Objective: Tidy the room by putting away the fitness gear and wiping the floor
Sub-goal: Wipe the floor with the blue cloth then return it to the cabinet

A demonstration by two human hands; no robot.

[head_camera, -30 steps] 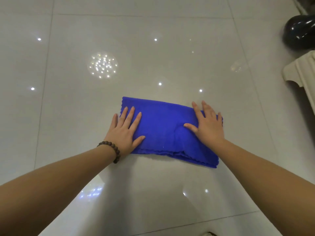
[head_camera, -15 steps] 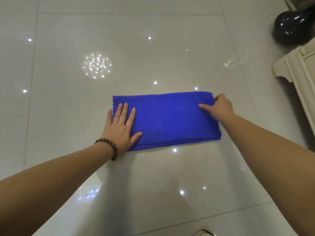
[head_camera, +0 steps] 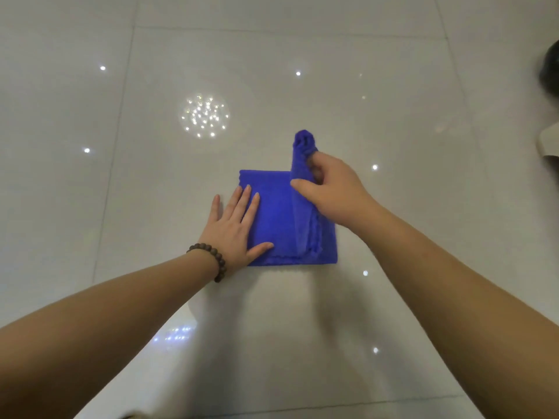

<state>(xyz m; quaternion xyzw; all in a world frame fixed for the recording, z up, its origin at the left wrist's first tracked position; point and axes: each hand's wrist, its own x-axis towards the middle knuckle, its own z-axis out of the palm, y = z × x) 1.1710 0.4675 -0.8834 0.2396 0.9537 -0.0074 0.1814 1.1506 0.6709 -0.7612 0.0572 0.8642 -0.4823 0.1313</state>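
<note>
Folding is what the two hands seem to be doing with the blue cloth (head_camera: 281, 225). It lies on the shiny white floor (head_camera: 302, 328), right under and between both hands.

The left hand (head_camera: 234, 229) is flat and open, fingers spread a little. Its palm and fingers press down on the left side of the cloth. The little finger is off the cloth, on the bare floor. A bracelet of brown beads (head_camera: 211, 261) sits on that wrist.

The right hand (head_camera: 328, 189) is pinched shut on the right end of the cloth. It holds that end up off the floor, so a blue flap stands up and pokes out above the fingers. The flap leans over toward the left hand. The hands are near each other but not touching.

The cloth looks soft, floppy and light. It bends where it is lifted and droops at the top, so it cannot stand by itself. It looks fluffy, so it should not slip out of a pinch. But the floor looks smooth, so I think the whole cloth could slide if nothing holds it down. The flat hand stops that.

A good place to hold it is at a corner or an edge. It will not break.
</note>
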